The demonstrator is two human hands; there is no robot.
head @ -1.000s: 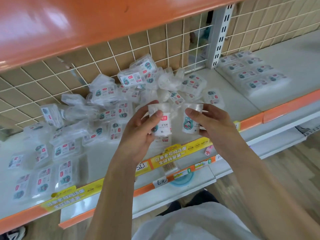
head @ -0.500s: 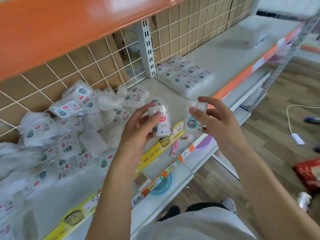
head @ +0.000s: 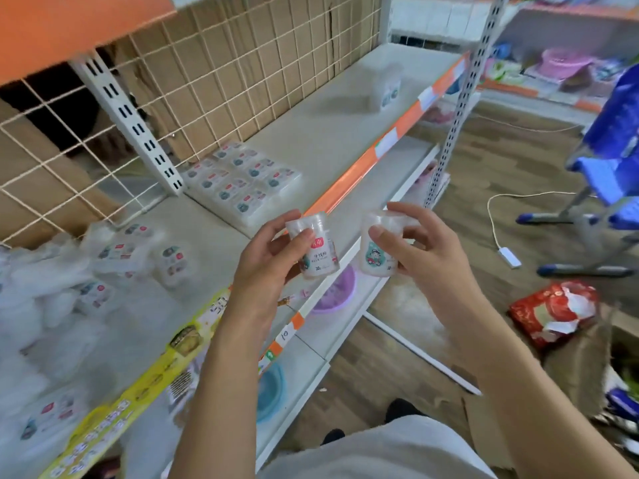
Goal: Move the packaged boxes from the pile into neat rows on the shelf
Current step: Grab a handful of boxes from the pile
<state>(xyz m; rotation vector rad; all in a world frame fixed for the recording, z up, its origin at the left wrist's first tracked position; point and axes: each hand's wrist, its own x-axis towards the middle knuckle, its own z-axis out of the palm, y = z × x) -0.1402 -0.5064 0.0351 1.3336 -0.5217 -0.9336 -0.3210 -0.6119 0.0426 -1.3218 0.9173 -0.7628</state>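
Note:
My left hand (head: 268,257) grips a small clear packaged box (head: 320,255) with a red and green label, held upright in front of the shelf edge. My right hand (head: 420,247) grips a second clear box (head: 375,257) with a cartoon label, just right of the first. A loose pile of the same boxes (head: 103,267) lies on the white shelf (head: 325,133) at the left. Neat rows of boxes (head: 242,178) sit flat on the shelf beside the upright post. One lone box (head: 390,88) stands far down the shelf.
A wire grid (head: 221,81) backs the shelf and an orange shelf (head: 69,22) overhangs it. A lower shelf holds purple (head: 333,292) and blue bowls. On the wooden floor are a red packet (head: 553,312), a white cable, cardboard and a blue step stool (head: 608,160).
The view has swung right along the shelf, so the pile has slid to the left edge and the neat rows have come to the middle. Both hands still hold their boxes side by side.

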